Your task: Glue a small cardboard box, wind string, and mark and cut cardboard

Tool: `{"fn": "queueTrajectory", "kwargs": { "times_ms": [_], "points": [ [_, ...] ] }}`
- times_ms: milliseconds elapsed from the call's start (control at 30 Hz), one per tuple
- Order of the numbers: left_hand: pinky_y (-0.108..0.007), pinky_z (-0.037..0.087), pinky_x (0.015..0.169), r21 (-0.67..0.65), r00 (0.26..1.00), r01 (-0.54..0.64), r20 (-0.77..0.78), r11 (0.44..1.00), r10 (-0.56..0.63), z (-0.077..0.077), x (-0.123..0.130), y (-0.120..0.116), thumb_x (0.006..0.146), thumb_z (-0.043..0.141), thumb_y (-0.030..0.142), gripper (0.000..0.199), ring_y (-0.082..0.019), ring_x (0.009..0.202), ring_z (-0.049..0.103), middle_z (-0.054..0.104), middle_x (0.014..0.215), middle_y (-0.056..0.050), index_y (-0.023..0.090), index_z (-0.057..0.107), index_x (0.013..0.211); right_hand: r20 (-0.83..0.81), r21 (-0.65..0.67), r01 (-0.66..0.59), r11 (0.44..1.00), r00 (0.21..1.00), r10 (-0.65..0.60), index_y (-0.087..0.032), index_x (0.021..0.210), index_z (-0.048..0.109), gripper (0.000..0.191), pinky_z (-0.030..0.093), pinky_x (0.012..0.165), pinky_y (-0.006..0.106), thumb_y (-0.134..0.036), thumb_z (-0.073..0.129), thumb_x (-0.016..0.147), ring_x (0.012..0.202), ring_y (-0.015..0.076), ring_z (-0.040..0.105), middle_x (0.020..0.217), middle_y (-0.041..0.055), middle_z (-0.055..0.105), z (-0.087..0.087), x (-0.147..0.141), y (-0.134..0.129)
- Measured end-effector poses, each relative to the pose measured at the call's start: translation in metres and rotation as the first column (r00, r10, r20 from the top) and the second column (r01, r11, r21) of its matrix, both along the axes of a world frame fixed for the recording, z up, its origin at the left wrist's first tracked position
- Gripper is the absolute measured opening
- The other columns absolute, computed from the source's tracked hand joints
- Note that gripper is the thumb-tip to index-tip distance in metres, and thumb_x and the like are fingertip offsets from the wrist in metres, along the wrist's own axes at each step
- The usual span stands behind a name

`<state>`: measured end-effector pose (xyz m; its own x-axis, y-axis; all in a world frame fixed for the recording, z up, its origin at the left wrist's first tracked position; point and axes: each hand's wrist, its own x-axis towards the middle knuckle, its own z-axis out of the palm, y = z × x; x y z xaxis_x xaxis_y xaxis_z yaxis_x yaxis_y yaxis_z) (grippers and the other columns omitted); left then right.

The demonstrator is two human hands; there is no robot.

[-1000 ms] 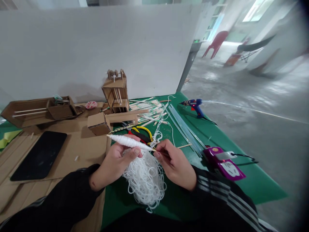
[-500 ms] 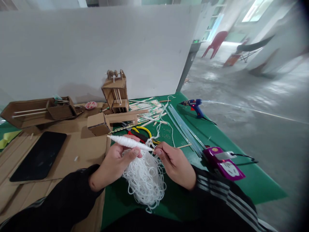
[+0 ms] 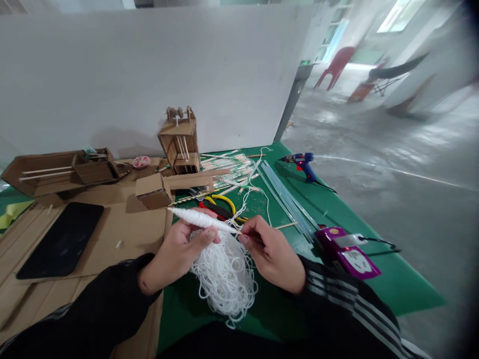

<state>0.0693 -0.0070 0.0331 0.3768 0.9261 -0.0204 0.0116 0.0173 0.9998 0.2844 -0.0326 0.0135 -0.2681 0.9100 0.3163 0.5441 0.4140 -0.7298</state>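
Holding, left hand (image 3: 170, 257): thumb and fingers clamped on the white, spindle-shaped cord winding (image 3: 200, 219); light, even pressure best, so the wraps do not slide.
Right hand (image 3: 279, 259): thumb and forefinger pinched close together at the tapered end; whether on bare stick or cord, cannot tell.
Winding: between the hands, slightly tilted, above the tangled heap of loose white cord (image 3: 226, 284); pale stick tip (image 3: 169, 210) shows past the left hand.
Handling: steady the thick middle, work the thin end with fingertips; snug turns, modest tension.
Snag risk: loose strands lie near the yellow-handled tool (image 3: 229, 202); free them before pulling.
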Motion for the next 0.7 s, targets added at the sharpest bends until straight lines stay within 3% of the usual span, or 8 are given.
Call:
{"fn": "queueTrajectory", "kwargs": {
  "times_ms": [133, 267, 367, 500, 700],
  "points": [
    [-0.027, 0.046, 0.068, 0.023, 1.0, -0.002, -0.017, 1.0, 0.002, 0.0012, 0.0003, -0.0003, 0.088, 0.064, 0.036, 0.027, -0.016, 0.076, 0.062, 0.068, 0.079, -0.001, 0.019, 0.058, 0.108, 0.049, 0.011, -0.005, 1.0, 0.999, 0.004, -0.02, 0.086, 0.05, 0.021, 0.036, 0.055, 0.026, -0.026, 0.036, 0.101, 0.055, 0.0127, 0.048, 0.067, -0.0008, 0.056, -0.0004, 0.0014, 0.0004],
    [-0.027, 0.046, 0.069, 0.032, 1.0, -0.014, 0.002, 0.999, 0.014, 0.0, -0.0005, -0.0003, 0.087, 0.065, 0.036, 0.026, -0.015, 0.076, 0.062, 0.066, 0.082, -0.001, 0.019, 0.059, 0.106, -0.017, -0.029, -0.014, 0.999, 1.0, 0.013, -0.02, 0.097, 0.046, 0.009, 0.039, 0.058, 0.026, -0.03, 0.046, 0.097, 0.06, 0.0136, 0.052, 0.073, -0.0004, 0.057, -0.0017, 0.0013, -0.0002],
    [-0.027, 0.045, 0.07, 0.016, 1.0, -0.003, -0.013, 1.0, 0.003, -0.0026, -0.0016, -0.0003, 0.087, 0.065, 0.036, 0.028, -0.015, 0.076, 0.062, 0.066, 0.078, 0.0, 0.019, 0.058, 0.108, 0.019, -0.006, -0.025, 1.0, 0.999, 0.025, -0.021, 0.093, 0.046, 0.007, 0.037, 0.056, 0.026, -0.025, 0.044, 0.097, 0.056, 0.0127, 0.048, 0.07, -0.0011, 0.056, -0.0025, 0.0015, -0.0004],
    [-0.026, 0.044, 0.071, 0.01, 1.0, 0.008, -0.024, 1.0, -0.008, -0.0056, -0.0039, 0.0, 0.087, 0.066, 0.036, 0.029, -0.015, 0.077, 0.061, 0.066, 0.077, 0.001, 0.02, 0.056, 0.109, 0.068, 0.01, -0.039, 0.999, 0.997, 0.038, -0.021, 0.087, 0.049, 0.019, 0.035, 0.055, 0.027, -0.024, 0.036, 0.1, 0.054, 0.0128, 0.046, 0.068, -0.0008, 0.055, -0.0022, 0.0012, 0.0004],
    [-0.027, 0.042, 0.069, -0.005, 1.0, 0.017, -0.022, 1.0, -0.017, -0.0084, -0.0068, -0.001, 0.088, 0.065, 0.037, 0.029, -0.015, 0.077, 0.06, 0.067, 0.077, 0.0, 0.02, 0.055, 0.109, 0.017, -0.045, -0.055, 0.997, 0.998, 0.056, -0.021, 0.097, 0.045, 0.004, 0.04, 0.058, 0.026, -0.025, 0.046, 0.096, 0.062, 0.0139, 0.052, 0.077, 0.0007, 0.058, -0.002, -0.0005, 0.0002]
  ]
}}
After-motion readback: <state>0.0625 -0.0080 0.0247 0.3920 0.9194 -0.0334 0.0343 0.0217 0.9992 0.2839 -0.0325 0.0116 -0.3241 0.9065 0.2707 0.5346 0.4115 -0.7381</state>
